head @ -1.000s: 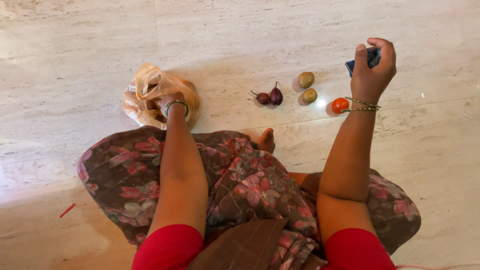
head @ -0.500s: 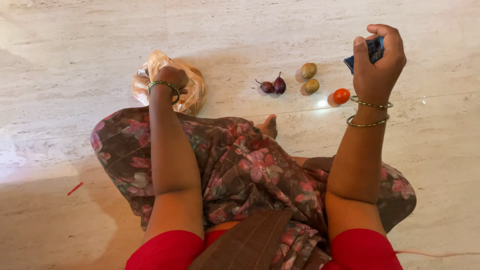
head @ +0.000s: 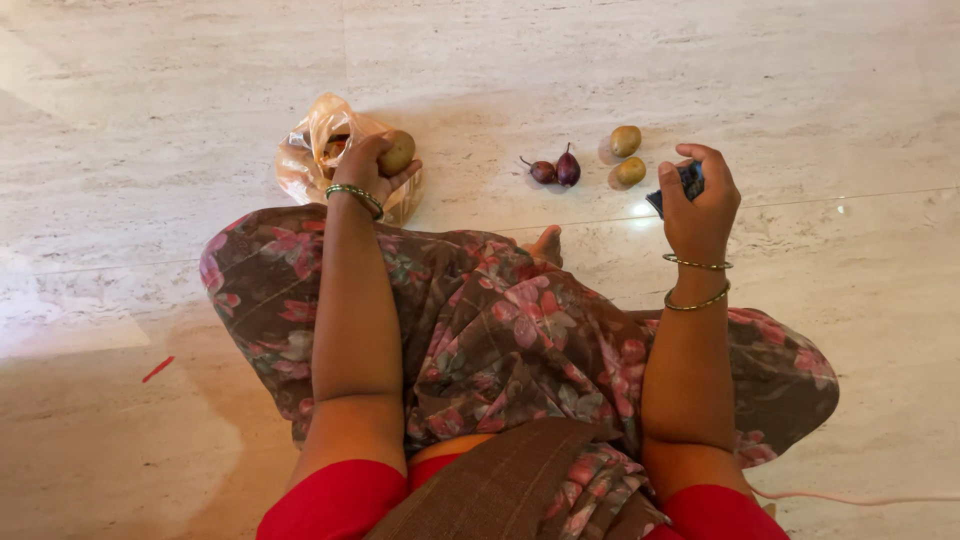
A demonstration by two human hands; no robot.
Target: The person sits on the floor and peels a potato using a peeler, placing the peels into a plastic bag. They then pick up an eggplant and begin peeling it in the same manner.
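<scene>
Floral fabric (head: 500,340) of the person's garment covers the folded legs in the near field; a bare foot (head: 545,245) shows at its far edge, so the person sits on the floor (head: 150,100) with the work area directly ahead.

Left hand (head: 368,165) is closed around a brown-green potato (head: 396,153), held at the mouth of a thin orange plastic bag (head: 315,150). The bag lies crumpled on the floor just beyond the left knee, with its opening turned toward the hand, which keeps its contents within easy reach.

Right hand (head: 698,195) is clenched on a dark blue folded item (head: 680,185), raised off the floor; what the item is cannot be determined.

Farther out, between the two hands, two small purple brinjals (head: 557,170) lie touching. Just beside them, two more potatoes (head: 628,155) lie close together. Like items are grouped by kind, apart from the bag.
</scene>
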